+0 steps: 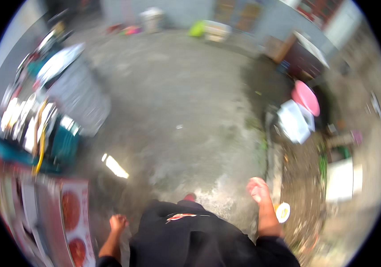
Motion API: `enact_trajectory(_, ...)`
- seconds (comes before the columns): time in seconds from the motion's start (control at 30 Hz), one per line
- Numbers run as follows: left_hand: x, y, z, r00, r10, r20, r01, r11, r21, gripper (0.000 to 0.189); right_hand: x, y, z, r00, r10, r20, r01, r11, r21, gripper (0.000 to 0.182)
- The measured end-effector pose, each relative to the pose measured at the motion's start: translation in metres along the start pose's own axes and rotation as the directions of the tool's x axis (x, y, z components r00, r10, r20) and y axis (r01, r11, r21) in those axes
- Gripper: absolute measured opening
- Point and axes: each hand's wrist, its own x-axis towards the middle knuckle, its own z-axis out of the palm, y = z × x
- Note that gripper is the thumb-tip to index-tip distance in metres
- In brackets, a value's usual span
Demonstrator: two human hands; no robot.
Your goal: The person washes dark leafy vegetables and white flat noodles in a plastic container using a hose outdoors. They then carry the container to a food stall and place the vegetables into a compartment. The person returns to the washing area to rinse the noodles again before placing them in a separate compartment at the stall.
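Both of my arms hang down at my sides over a grey concrete floor point(177, 100). My left hand point(118, 222) is at the lower left, its fingers curled with no object seen in them, near a cabinet or cart with a picture panel point(87, 213). My right hand point(257, 189), blurred, is at the lower right beside a low concrete curb point(277, 170); nothing shows in it, and its finger posture is unclear. A round white lid or tub point(282, 212) lies close to my right forearm. One reddish shoe tip point(190, 197) peeks out below my dark shirt.
At the left stand a grey-covered bulky object point(77, 93) and teal crates point(65, 143) with stacked items. Along the right are a pink basin point(305, 97), a translucent plastic container point(293, 121), a dark cabinet point(302, 56) and a white board point(339, 180). A whitish bucket point(152, 20) is by the far wall.
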Motion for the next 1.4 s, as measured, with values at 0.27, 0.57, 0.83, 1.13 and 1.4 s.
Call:
enact_trajectory(0.27,0.132,0.214,0.052,0.761,0.434,0.482,-0.645,0.422,0.638,0.041,0.021,0.068,-0.038,0.910,0.385,-0.153,-0.097,0.556,0.825,0.044)
enact_trajectory(0.57,0.286,0.547,0.162,0.649,0.592,0.478,-0.706,0.703,0.089,0.017,0.130,0.068,-0.151,0.821,0.559,-0.115,-0.411,0.719,0.560,0.032)
enact_trajectory(0.83,0.246,0.977,0.241,0.447,0.531,0.720,-0.670,0.732,-0.123,0.014,0.182,0.079,-0.275,0.668,0.737,-0.102,-0.409,0.478,0.777,0.012)
enact_trajectory(1.13,0.427,0.976,0.296,0.666,0.258,0.700,-0.743,0.142,0.654,0.047,0.320,0.202,-0.429,0.663,0.725,-0.186,-0.275,0.467,0.840,0.020)
enact_trajectory(1.4,0.413,1.116,0.461,0.351,0.278,0.894,-0.888,-0.206,0.412,0.011,0.426,0.296,-0.632,0.483,0.828,-0.284,-0.211,0.425,0.880,0.017)
